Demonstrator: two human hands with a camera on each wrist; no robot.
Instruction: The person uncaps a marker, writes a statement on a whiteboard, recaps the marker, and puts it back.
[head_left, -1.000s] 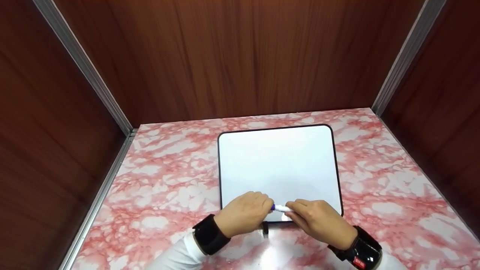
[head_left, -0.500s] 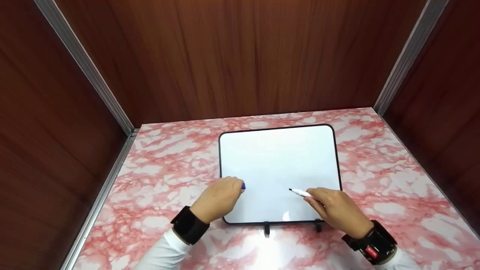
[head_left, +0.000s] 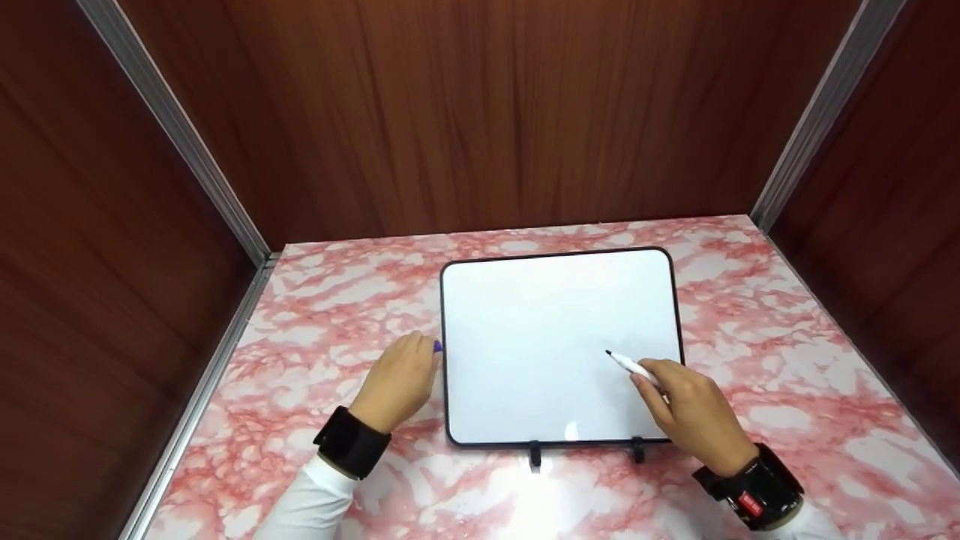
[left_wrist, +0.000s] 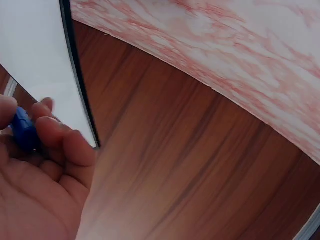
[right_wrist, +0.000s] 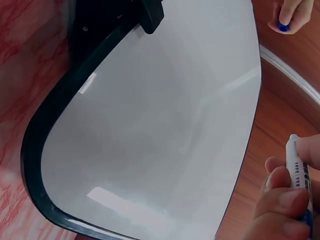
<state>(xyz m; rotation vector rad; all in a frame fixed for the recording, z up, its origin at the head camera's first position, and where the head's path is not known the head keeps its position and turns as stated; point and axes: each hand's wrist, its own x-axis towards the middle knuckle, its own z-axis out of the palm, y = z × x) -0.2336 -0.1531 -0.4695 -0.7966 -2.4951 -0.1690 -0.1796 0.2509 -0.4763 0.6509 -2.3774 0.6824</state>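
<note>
My right hand (head_left: 694,409) grips a white marker (head_left: 632,365), uncapped, its dark tip pointing up and left over the right part of a whiteboard (head_left: 540,345). Printed text shows along the marker's barrel (right_wrist: 298,172) in the right wrist view. At the board's left edge, my left hand (head_left: 397,379) pinches a blue marker cap (left_wrist: 24,129) between thumb and curled fingers. From the head only the end of that cap shows. The board has a black frame and a blank white face.
Two black supports (head_left: 535,454) hold the board's lower edge. Under it lies a red-and-white marbled table (head_left: 322,330). Dark wood panels (head_left: 480,112) with metal corner strips stand at the back and both sides.
The cap came off the marker. My left hand moved left and up with the cap to the board's left edge; my right hand moved right and up with the marker.
</note>
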